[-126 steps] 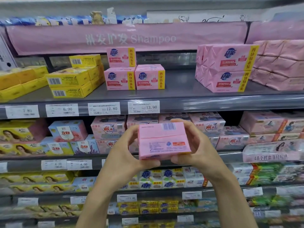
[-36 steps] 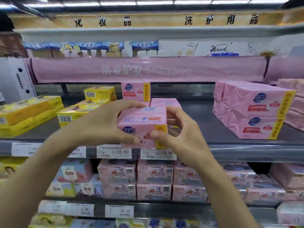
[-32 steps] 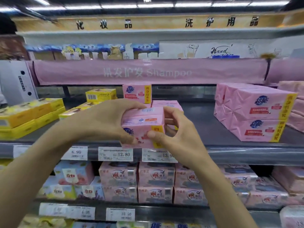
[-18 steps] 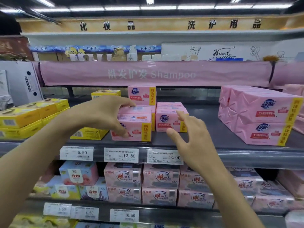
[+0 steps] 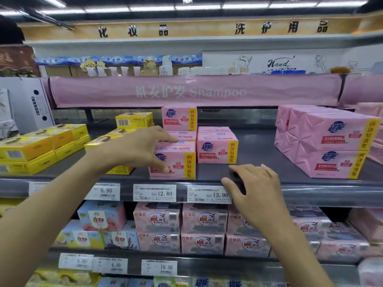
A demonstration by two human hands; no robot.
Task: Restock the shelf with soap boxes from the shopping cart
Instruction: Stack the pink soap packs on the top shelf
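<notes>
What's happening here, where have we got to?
A person is stocking a shop shelf with soap. Their left hand grips a pink soap box that sits at the front of the grey shelf, in front of a small stack of matching pink boxes and right of the yellow boxes. The right hand holds nothing and rests on the shelf's front edge beside the 13.90 price tag.

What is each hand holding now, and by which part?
Left hand grips the front pink soap box: fingers on top, thumb on front face. Right hand holds nothing, resting on the shelf edge.
</notes>
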